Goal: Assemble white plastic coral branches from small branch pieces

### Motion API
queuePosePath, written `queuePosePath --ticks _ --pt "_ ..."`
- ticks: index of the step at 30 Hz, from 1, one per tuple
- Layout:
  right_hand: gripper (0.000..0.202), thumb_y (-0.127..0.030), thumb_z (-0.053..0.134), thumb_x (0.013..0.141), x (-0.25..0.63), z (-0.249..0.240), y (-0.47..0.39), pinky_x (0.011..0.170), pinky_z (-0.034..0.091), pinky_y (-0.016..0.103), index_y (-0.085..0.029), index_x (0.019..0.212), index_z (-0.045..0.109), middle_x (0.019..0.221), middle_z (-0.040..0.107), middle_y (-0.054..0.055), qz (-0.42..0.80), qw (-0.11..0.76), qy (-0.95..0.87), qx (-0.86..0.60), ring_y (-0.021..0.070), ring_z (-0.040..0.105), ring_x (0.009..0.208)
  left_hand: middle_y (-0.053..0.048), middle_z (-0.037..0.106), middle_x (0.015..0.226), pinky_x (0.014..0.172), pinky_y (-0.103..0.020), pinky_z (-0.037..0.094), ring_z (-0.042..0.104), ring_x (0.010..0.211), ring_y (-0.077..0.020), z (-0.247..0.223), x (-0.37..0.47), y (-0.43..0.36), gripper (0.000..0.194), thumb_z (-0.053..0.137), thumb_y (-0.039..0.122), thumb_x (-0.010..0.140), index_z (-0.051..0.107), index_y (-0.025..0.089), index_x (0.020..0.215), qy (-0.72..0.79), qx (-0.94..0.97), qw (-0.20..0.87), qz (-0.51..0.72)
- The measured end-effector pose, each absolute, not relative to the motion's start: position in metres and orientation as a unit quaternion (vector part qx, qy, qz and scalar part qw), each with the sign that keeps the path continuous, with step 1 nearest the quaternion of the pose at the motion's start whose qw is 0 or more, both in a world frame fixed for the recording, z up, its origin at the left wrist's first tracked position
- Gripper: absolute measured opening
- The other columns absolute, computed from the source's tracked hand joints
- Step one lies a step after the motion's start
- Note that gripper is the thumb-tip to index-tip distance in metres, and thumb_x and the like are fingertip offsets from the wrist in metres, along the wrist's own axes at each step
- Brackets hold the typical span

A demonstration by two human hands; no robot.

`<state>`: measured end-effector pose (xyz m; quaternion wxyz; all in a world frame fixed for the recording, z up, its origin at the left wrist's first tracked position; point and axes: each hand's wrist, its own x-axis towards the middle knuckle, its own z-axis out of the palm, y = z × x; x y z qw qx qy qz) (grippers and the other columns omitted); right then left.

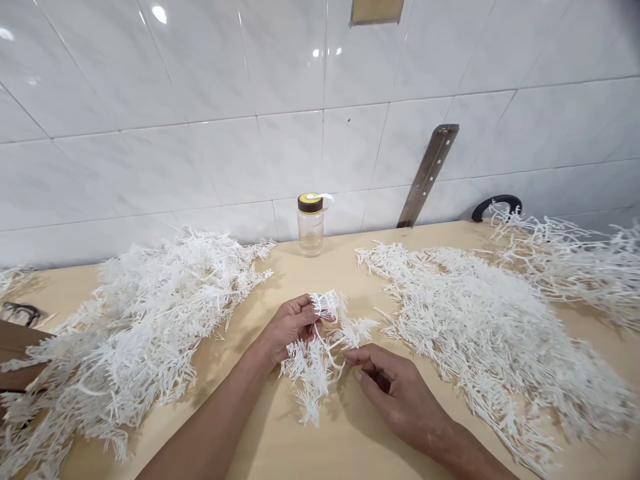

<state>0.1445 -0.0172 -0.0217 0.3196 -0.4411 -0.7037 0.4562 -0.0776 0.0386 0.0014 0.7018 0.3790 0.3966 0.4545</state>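
My left hand (295, 327) is closed on a white plastic branch (315, 363), gripping it near its upper part. The branch has several frilly, coral-like tufts joined by thin stems, and it hangs just above the table (280, 440). My right hand (395, 387) is at the branch's right side, with its index fingertip at the curved end of a stem. Its thumb and index fingertip look slightly apart, and the other fingers are curled under. Part of the left fingers is hidden behind the tufts.
A large heap of white plastic sprigs (165, 320) lies on the left, another heap (480, 313) on the right. Thinner bare white stems (590, 267) spread at far right near a black curved handle (497, 205). A clear bottle (311, 230), metal bracket (430, 173) and eyeglasses (21, 311) stand or lie around.
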Motion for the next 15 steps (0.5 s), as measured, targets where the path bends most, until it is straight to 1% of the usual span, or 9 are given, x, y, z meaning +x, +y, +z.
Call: queuePosePath --ticks 2,4,6,8,12,14,15 --pt "0.026 -0.039 0.054 0.091 0.144 -0.017 -0.015 0.054 0.048 0.027 -0.021 0.102 0.069 0.079 0.066 0.005 0.483 0.32 -0.678 -0.453 0.015 0.056 0.062 -0.003 0.069 0.072 0.046 -0.018 0.032 0.052 0.051 -0.0068 0.003 -0.078 0.038 0.028 0.083 0.027 0.065 0.065 0.015 0.083 0.406 0.373 0.7 0.454" --pt "0.032 -0.047 0.055 0.09 0.146 -0.01 -0.013 0.047 0.046 0.025 -0.02 0.098 0.068 0.074 0.064 0.003 0.527 0.308 -0.644 -0.461 0.0127 0.053 0.053 0.0 0.065 0.066 0.044 -0.018 0.028 0.049 0.049 -0.0061 0.006 -0.077 0.036 0.026 0.082 0.027 0.065 0.064 0.016 0.079 0.42 0.372 0.697 0.446" --pt "0.037 -0.053 0.055 0.089 0.148 0.0 -0.01 0.041 0.043 0.024 -0.019 0.096 0.067 0.066 0.058 0.0 0.562 0.296 -0.622 -0.459 0.0097 0.047 0.044 0.002 0.059 0.059 0.042 -0.017 0.025 0.044 0.045 -0.005 0.009 -0.075 0.035 0.025 0.081 0.029 0.065 0.062 0.016 0.075 0.434 0.379 0.69 0.437" --pt "0.038 -0.055 0.056 0.089 0.149 0.013 -0.005 0.04 0.043 0.024 -0.019 0.095 0.065 0.062 0.055 -0.002 0.558 0.311 -0.617 -0.459 0.0084 0.044 0.041 0.005 0.053 0.054 0.041 -0.017 0.023 0.038 0.042 -0.0039 0.012 -0.073 0.033 0.027 0.08 0.031 0.065 0.059 0.016 0.071 0.443 0.386 0.679 0.44" --pt "0.036 -0.053 0.059 0.088 0.138 0.032 0.011 0.04 0.044 0.024 -0.02 0.101 0.063 0.071 0.059 0.001 0.483 0.385 -0.62 -0.484 0.0084 0.046 0.043 0.007 0.048 0.05 0.04 -0.017 0.02 0.031 0.04 -0.0034 0.016 -0.067 0.029 0.029 0.078 0.036 0.066 0.056 0.017 0.067 0.469 0.396 0.648 0.45" --pt "0.037 -0.052 0.06 0.088 0.129 0.03 0.02 0.042 0.045 0.024 -0.02 0.106 0.061 0.085 0.063 0.005 0.46 0.412 -0.626 -0.476 0.0096 0.05 0.05 0.007 0.046 0.049 0.041 -0.017 0.021 0.031 0.041 -0.0038 0.018 -0.064 0.026 0.03 0.077 0.037 0.067 0.055 0.017 0.066 0.48 0.4 0.632 0.458" --pt "0.038 -0.051 0.061 0.088 0.124 0.027 0.024 0.043 0.047 0.024 -0.02 0.109 0.06 0.092 0.063 0.007 0.449 0.424 -0.631 -0.47 0.0114 0.053 0.056 0.007 0.045 0.049 0.041 -0.017 0.022 0.031 0.041 -0.004 0.019 -0.063 0.025 0.03 0.077 0.037 0.068 0.055 0.017 0.066 0.484 0.404 0.624 0.462"
